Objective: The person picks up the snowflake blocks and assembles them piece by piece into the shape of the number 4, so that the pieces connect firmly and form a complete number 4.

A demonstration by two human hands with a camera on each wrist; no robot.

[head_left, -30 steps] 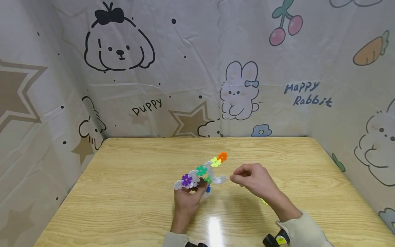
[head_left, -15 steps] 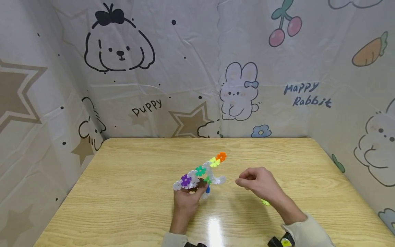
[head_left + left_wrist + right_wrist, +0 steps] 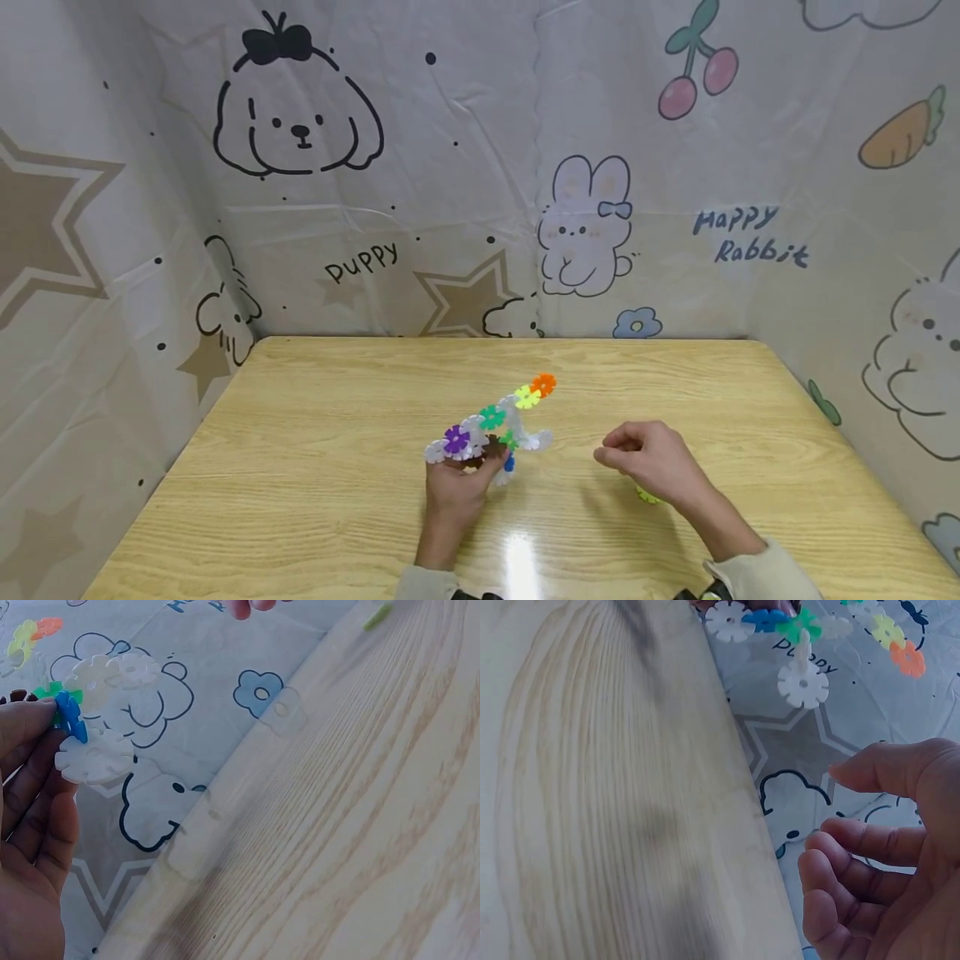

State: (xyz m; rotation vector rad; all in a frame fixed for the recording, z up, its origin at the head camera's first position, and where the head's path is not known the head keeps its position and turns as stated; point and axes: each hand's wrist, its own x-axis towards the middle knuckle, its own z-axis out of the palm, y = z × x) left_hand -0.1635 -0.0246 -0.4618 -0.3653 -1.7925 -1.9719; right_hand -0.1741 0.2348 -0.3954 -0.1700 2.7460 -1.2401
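Note:
My left hand point(image 3: 453, 493) grips a chain of interlocking plastic snowflake discs point(image 3: 492, 417) above the middle of the table. White, purple, green, yellow and orange discs make up its slanting upper line. Close to the thumb, the left wrist view shows a blue disc point(image 3: 71, 716) joined to a white disc point(image 3: 95, 756). To the right, apart from the chain, hovers my right hand point(image 3: 656, 462). Its fingers point(image 3: 855, 877) are loosely bent, with a gap to the thumb and nothing between them. A yellow disc point(image 3: 647, 494) lies on the table, partly hidden behind the right hand.
The wooden table point(image 3: 337, 400) meets a printed cloth point(image 3: 465, 167) at its far edge. More cloth hangs along the left and right sides. Light glares off the tabletop near the front.
My right hand has drawn away from the chain, to the right and slightly toward me. My left hand keeps its grip on the discs, nearly still.

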